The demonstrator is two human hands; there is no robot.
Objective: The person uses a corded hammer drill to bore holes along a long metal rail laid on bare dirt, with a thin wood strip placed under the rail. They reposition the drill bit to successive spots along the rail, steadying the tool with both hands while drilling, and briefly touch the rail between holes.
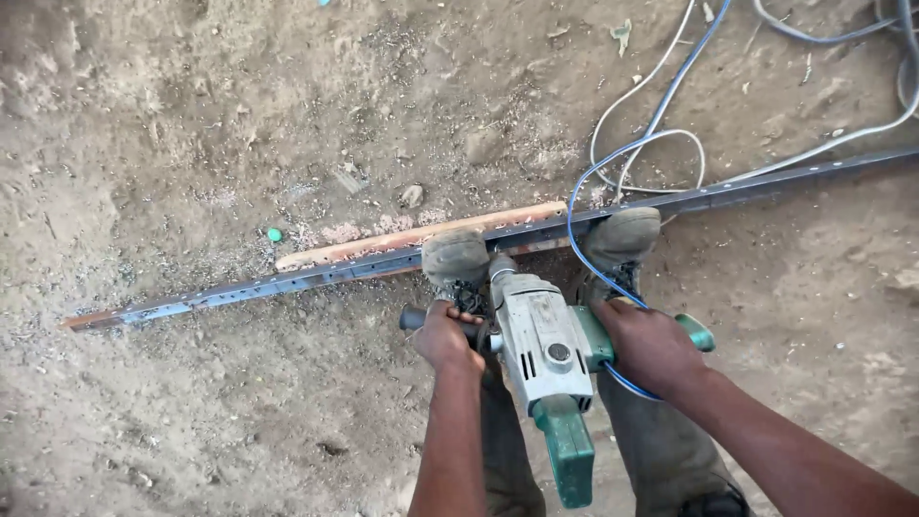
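Nearest the camera, a heavy electric drill (546,359) with a grey metal body and green rear housing pointed down and away from the person. The left hand (446,337) was wrapped tight around its black side handle (414,318), fingers curled closed on it. The right hand (651,347) was clenched around the green handle (697,333) on the opposite side, and a blue cable (584,263) passed under that hand. Just beyond the hands, two dusty shoes stood on the work: the left shoe (456,257) and the right shoe (624,237), one on either side of the drill's nose. The drill's chuck (501,267) met a long steel bar (287,280) with a row of holes, which lay on the sandy ground (172,144) across the view. A wooden strip (412,237) lay alongside and just behind the bar. Metal shavings were scattered around it. Farther off, white and grey cables (651,144) looped over the dirt at the upper right.
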